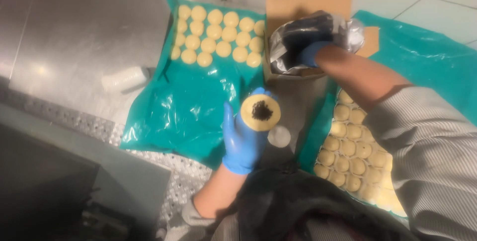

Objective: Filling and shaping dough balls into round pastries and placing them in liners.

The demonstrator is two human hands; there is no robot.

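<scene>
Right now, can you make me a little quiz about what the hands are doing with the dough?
1. True or false: the left hand holds a dough disc with dark filling on it.
2. Where is the right hand? A) inside the bag in the cardboard box B) on the white bottle C) on the green sheet
3. Fill in: both hands wear ___ gloves.

Key: 1 true; 2 A; 3 blue.

Flat round dough disc (260, 113) carrying dark filling at its centre, lying face-up; silver foil bag (313, 40) sitting open at one o'clock.
</scene>
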